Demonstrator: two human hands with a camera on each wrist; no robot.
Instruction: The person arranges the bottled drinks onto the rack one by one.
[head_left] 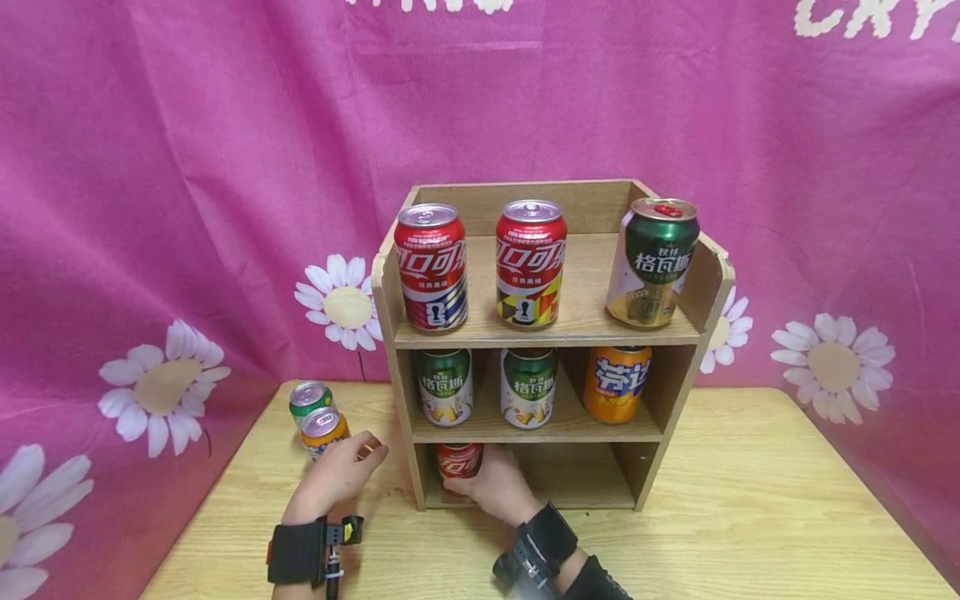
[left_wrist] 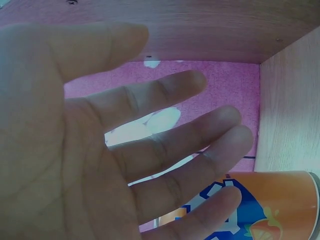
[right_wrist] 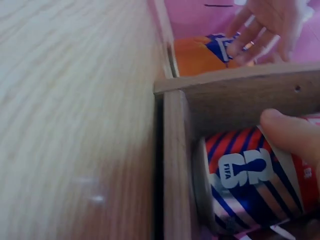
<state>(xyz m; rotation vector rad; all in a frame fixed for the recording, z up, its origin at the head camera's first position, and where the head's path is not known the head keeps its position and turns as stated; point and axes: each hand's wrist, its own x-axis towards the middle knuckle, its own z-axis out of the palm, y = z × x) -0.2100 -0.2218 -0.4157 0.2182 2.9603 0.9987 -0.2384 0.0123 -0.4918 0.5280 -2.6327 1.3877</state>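
Note:
My right hand (head_left: 504, 487) grips a red cola can (head_left: 457, 461) standing at the left end of the bottom level of a small wooden shelf (head_left: 543, 340). In the right wrist view the thumb lies along that can (right_wrist: 245, 175), whose base is by the shelf board. My left hand (head_left: 341, 471) is outside the shelf, to its left, with fingers spread and nothing in the palm. Beside it on the table stands an orange soda can (head_left: 324, 423), partly covered by the hand in the head view. Right behind that is a green can (head_left: 307, 398).
The top level carries two red cola cans (head_left: 432, 267) (head_left: 530, 262) and a green-and-gold can (head_left: 652, 262). On the middle level are two green-and-white cans (head_left: 444, 387) (head_left: 529, 387) and an orange can (head_left: 618, 383). A pink flowered cloth (head_left: 255, 125) hangs behind the wooden table (head_left: 750, 500).

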